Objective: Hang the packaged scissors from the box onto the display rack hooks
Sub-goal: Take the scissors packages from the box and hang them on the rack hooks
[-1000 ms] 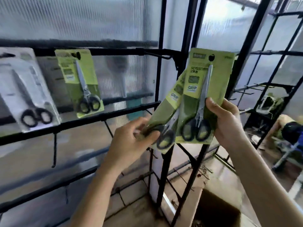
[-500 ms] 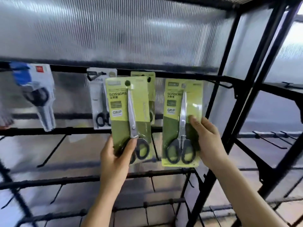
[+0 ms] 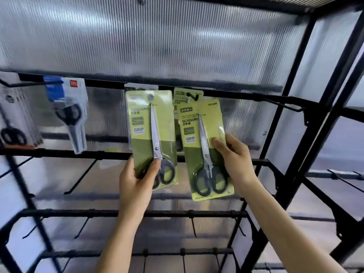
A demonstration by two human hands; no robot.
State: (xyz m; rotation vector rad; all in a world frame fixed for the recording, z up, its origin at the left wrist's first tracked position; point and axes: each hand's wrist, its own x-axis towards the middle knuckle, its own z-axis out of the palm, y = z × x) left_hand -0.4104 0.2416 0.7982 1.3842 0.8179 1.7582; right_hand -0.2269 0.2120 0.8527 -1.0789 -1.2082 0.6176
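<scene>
My left hand grips the bottom of a green scissors pack, held upright with its hang hole near the rack's top bar. My right hand pinches the right edge of a second green scissors pack, slightly tilted, just below that bar. Behind and between the two packs a third green pack hangs on a black hook. A white pack peeks out behind the left-hand pack.
A blue and white scissors pack and grey packs hang at the left. Bare black hooks stick out from the lower bars. A bare hook juts from the top bar at the right. Black uprights stand at the right.
Both hands have lifted their packs up toward the top bar. The view has tilted upward and the right pack now sits in front of the hanging green pack.
</scene>
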